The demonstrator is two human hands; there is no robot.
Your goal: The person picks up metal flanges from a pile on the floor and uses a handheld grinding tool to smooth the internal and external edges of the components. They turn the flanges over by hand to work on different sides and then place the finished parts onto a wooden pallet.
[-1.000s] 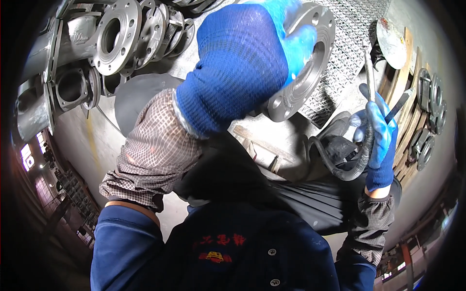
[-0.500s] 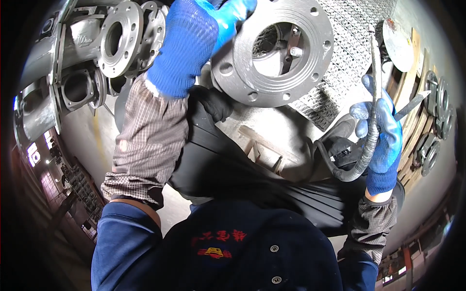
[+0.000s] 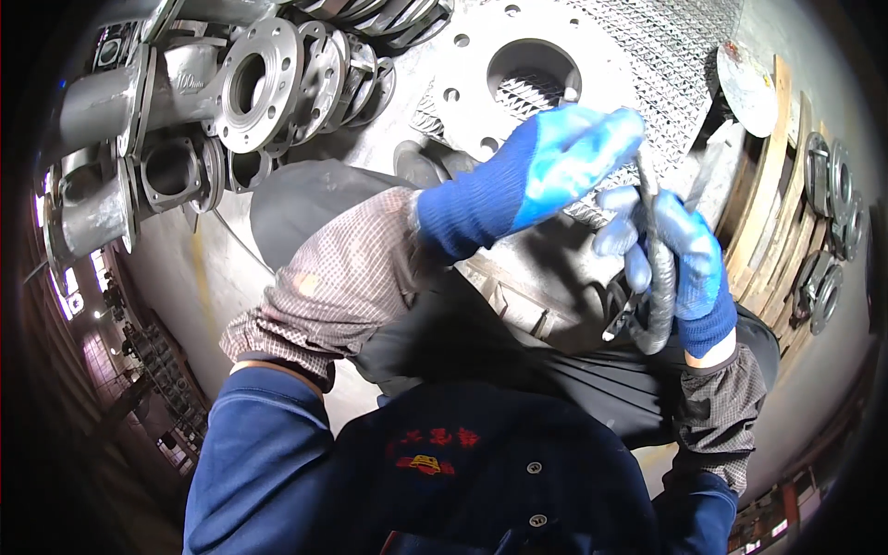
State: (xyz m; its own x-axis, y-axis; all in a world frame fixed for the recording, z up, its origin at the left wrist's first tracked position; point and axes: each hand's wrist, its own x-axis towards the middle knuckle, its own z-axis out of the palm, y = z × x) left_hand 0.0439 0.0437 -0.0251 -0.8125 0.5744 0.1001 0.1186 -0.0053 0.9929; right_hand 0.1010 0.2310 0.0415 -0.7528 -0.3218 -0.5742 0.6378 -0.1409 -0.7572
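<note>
My right hand (image 3: 689, 259), in a blue coated glove, is closed round a grey, tape-wrapped, hose-like tool (image 3: 659, 287) that stands nearly upright and bends at its lower end. My left hand (image 3: 578, 153), gloved alike, reaches across with its fingers pressed together at the tool's upper end. Those fingertips hide that end, so what they hold cannot be made out. Just beyond the left hand is a large round flange (image 3: 606, 65) with bolt holes and a wide centre opening, strongly lit. A short pale tip (image 3: 610, 333) shows beside the tool's bend.
Flanged pipe fittings (image 3: 97, 120) and upright flanges (image 3: 259, 88) crowd the left. A textured metal plate (image 3: 689, 55) lies at the far side. Wooden slats (image 3: 758, 222) and several dark rings (image 3: 842, 185) are on the right. My knees and a small wooden frame (image 3: 518, 305) are nearer.
My left hand has left the flange's far-left side and come across to the tool's upper end. My right hand has moved left with the tool. The flange appears higher in the picture.
</note>
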